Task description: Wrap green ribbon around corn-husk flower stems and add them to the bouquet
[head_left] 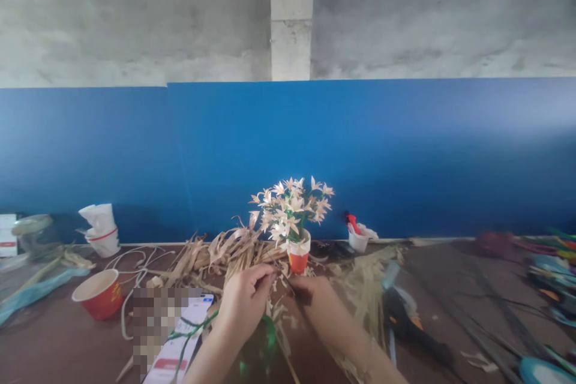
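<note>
My left hand (pixel 249 294) is closed in a pinch in the middle, and what its fingertips hold is too small to make out. Close beside it, my right hand (pixel 317 300) is also closed, near a thin dark sliver-like piece (pixel 288 282) that I cannot name. Just beyond both hands stands a red and white paper cup (pixel 299 258) filled with pale star-shaped flowers (pixel 294 204) on green stems. Below my left wrist lies something shiny and green (pixel 269 333). Green-wrapped stems (pixel 191 333) rest on a white card or packet (pixel 171 360).
Dried husks (pixel 225 252) heap behind my left hand; pale fibres (pixel 371 276) lie to the right. A red paper bowl (pixel 99 294), white cable (pixel 141 267) and white cup (pixel 103 240) are left. A black-handled tool (pixel 411 324) lies right. A blue partition (pixel 270 138) closes the back.
</note>
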Tool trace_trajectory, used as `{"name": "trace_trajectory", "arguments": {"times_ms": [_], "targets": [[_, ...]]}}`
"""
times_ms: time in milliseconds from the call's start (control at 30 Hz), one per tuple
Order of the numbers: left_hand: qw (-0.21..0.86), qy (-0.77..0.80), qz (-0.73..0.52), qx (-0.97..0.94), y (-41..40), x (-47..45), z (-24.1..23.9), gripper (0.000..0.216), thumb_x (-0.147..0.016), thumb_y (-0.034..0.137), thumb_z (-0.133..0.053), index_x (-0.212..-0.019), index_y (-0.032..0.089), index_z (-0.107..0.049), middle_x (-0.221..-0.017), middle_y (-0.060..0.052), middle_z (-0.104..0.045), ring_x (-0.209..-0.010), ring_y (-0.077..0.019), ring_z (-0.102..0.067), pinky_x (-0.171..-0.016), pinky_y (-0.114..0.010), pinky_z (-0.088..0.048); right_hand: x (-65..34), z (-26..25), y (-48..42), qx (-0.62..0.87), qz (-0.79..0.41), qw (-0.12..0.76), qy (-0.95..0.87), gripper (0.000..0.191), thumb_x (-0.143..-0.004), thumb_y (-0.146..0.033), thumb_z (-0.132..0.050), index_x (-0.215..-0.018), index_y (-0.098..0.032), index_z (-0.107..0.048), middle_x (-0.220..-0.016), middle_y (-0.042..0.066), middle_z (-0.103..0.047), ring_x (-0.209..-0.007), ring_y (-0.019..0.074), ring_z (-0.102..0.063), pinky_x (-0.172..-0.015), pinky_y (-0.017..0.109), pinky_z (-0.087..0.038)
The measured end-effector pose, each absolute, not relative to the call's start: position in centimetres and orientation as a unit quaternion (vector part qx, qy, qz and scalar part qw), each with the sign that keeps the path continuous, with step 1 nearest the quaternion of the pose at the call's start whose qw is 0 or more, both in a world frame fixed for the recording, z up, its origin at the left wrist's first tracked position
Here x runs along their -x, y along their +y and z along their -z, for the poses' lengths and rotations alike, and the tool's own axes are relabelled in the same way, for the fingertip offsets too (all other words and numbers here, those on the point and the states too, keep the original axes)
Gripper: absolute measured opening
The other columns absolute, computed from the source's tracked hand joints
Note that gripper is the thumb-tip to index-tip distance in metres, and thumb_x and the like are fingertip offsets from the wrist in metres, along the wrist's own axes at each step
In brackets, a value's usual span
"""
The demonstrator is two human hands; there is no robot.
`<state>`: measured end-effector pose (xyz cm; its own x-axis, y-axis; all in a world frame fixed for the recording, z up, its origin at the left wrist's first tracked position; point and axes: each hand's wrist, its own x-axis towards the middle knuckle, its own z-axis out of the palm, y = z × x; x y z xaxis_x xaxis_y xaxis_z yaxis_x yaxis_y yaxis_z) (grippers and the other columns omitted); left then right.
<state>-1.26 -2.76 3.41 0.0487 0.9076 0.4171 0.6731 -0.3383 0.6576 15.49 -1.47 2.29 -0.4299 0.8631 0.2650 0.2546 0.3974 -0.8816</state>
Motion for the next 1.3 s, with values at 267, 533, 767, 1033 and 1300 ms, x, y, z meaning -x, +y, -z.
{"name": "trace_trajectory", "arguments": {"times_ms": [267,533,767,1033,1300], "targets": [[0.057,0.56,-0.38,-0.734,-2.7,2.0,-3.2,0.024,-0.082,0.026,-0.047,-0.085,0.026,-0.071,-0.083,0.0,-0.074,-0.076,-0.0173,-0.068,-0.068,-0.023,-0.049,-15.4,-2.3,-1.3,0.378,-0.408,0.367,-0.745,0.018,-0.07,-0.028,-0.059,-0.062,-0.012,-0.064,-0.056,-0.001,-0.056,-0.058,0.0118,-0.047,-0.057,0.021,-0.04],[0.055,0.542,-0.421,-0.725,-2.5,1.7,-2.9,0.023,-0.083,0.025,-0.048,-0.085,0.025,-0.071,-0.083,0.0,-0.074,-0.074,-0.0158,-0.068,-0.066,-0.021,-0.049,-15.3,-2.6,-2.2,0.376,-0.517,0.364,-0.678,0.028,-0.069,-0.042,-0.061,-0.066,-0.014,-0.064,-0.052,-0.003,-0.048,-0.05,0.0091,-0.043,-0.048,0.019,-0.036],[0.014,0.557,-0.353,-0.752,-2.7,2.3,-3.4,0.025,-0.084,0.025,-0.046,-0.084,0.025,-0.071,-0.083,-0.001,-0.074,-0.076,-0.0178,-0.068,-0.066,-0.023,-0.048,-14.6,-1.8,-1.5,0.353,-0.485,0.385,-0.701,0.013,-0.067,-0.026,-0.06,-0.063,-0.014,-0.06,-0.059,-0.002,-0.05,-0.056,0.0094,-0.041,-0.051,0.019,-0.036],[0.012,0.55,-0.361,-0.753,-2.7,2.0,-3.1,0.026,-0.085,0.026,-0.044,-0.086,0.024,-0.07,-0.086,-0.002,-0.074,-0.078,-0.0185,-0.068,-0.069,-0.024,-0.048,-14.5,-1.3,-1.2,0.365,-0.449,0.394,-0.715,0.014,-0.068,-0.02,-0.055,-0.057,-0.013,-0.057,-0.055,-0.003,-0.047,-0.055,0.0094,-0.039,-0.055,0.021,-0.038],[0.087,0.537,-0.397,-0.739,-2.4,2.2,-3.3,0.024,-0.082,0.024,-0.047,-0.079,0.023,-0.071,-0.079,-0.002,-0.074,-0.072,-0.0169,-0.067,-0.064,-0.021,-0.047,-14.6,-2.3,-1.3,0.334,-0.479,0.39,-0.712,0.025,-0.067,-0.039,-0.062,-0.064,-0.014,-0.061,-0.061,-0.001,-0.05,-0.061,0.012,-0.044,-0.057,0.022,-0.04]]}}
